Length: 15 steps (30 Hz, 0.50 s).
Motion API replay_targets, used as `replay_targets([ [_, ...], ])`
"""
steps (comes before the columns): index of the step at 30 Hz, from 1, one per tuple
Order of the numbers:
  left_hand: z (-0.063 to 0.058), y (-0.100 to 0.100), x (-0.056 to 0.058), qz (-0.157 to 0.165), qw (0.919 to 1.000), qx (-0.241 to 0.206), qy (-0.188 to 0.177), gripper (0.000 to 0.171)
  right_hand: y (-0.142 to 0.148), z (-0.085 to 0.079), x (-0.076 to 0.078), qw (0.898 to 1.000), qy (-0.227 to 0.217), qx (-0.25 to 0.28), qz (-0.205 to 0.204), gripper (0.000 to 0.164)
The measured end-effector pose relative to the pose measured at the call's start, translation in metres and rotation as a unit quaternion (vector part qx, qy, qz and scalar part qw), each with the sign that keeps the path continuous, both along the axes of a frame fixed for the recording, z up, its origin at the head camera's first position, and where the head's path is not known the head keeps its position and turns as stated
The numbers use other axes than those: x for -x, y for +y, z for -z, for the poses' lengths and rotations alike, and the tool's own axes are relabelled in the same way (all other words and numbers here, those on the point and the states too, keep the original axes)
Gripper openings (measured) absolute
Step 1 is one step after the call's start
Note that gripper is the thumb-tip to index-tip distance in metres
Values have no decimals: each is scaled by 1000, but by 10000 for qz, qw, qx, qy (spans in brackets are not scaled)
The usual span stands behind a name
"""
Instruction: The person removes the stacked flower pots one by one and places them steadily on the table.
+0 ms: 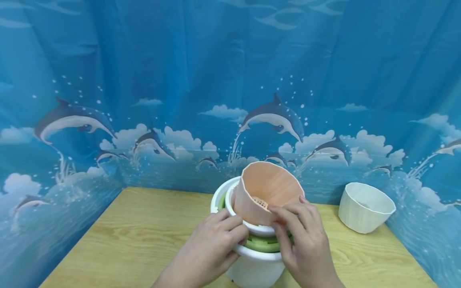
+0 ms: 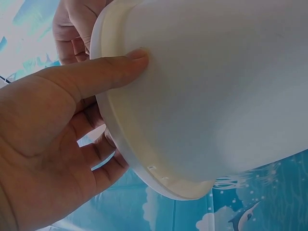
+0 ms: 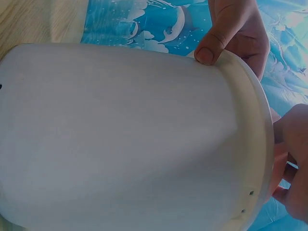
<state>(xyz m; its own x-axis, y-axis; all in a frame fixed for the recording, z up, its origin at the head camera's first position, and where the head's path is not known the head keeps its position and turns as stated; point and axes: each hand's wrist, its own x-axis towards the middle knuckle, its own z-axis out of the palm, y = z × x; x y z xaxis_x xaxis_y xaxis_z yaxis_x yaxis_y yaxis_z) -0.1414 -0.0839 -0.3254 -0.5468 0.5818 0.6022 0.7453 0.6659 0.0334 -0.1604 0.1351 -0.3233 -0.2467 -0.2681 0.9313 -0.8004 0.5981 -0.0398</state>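
A peach flowerpot [image 1: 273, 180] with a perforated base sits tilted in a stack of nested pots. Around it is the rim of a smaller white pot [image 1: 258, 230], then a green pot [image 1: 264, 245], all inside a large white pot [image 1: 255, 270]. My left hand [image 1: 212, 246] grips the large pot's rim; in the left wrist view the thumb [image 2: 115, 72] lies on the outer wall, with the fingers over the rim. My right hand [image 1: 306, 236] pinches the near edge of the peach pot between thumb and fingers. The lower parts of the inner pots are hidden.
A cream faceted pot [image 1: 360, 216] stands tilted at the right on the wooden table [image 1: 144, 232]. Behind and at both sides hangs a blue curtain [image 1: 216, 60] printed with dolphins.
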Motion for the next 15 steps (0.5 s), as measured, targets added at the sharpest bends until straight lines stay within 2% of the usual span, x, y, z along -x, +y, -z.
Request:
replay_targets([
  [5,1,0,0,36,9999,-22,125,25,0,-1,0,9996,258,-12,-84,32],
  [15,1,0,0,39,10000,-41,23,24,-1,-2,0,9987,491,112,-40,30],
])
